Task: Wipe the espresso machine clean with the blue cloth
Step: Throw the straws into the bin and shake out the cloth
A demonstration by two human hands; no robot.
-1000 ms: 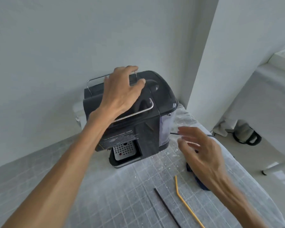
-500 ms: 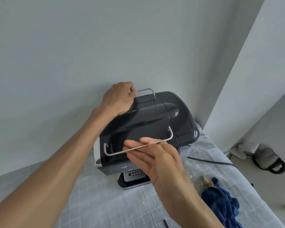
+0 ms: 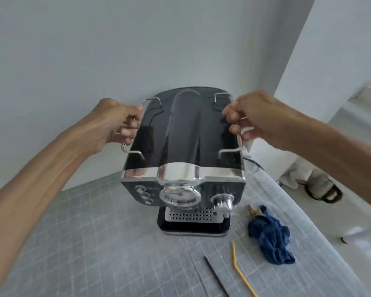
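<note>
Espresso machine point(image 3: 183, 159): black and chrome, standing on the worktop point(image 3: 94, 243) against the wall, control face with gauge and knob turned toward the camera, drip tray at the base.

Left hand point(image 3: 114, 123): fingers curled round the wire rail point(image 3: 129, 146) on the machine's left top edge; forearm reaching in from lower left.

Right hand point(image 3: 251, 116): fingers curled round the matching rail on the right top edge; forearm coming in from the right. Both hands grip the machine; neither holds the cloth.

Blue cloth point(image 3: 271, 236): crumpled heap lying on the worktop just beside the machine's front right corner, below and nearer the camera than the right hand. Its long axis runs roughly from the machine toward the camera. The right hand is the nearer one; the left is well apart, with the machine between.

Judgement: wiping not yet begun; the right hand would have to let go of the rail and drop down and back to take the cloth.

Also present: a yellow bent straw point(image 3: 241, 273) and a black stick point(image 3: 215, 275) near the cloth.
</note>
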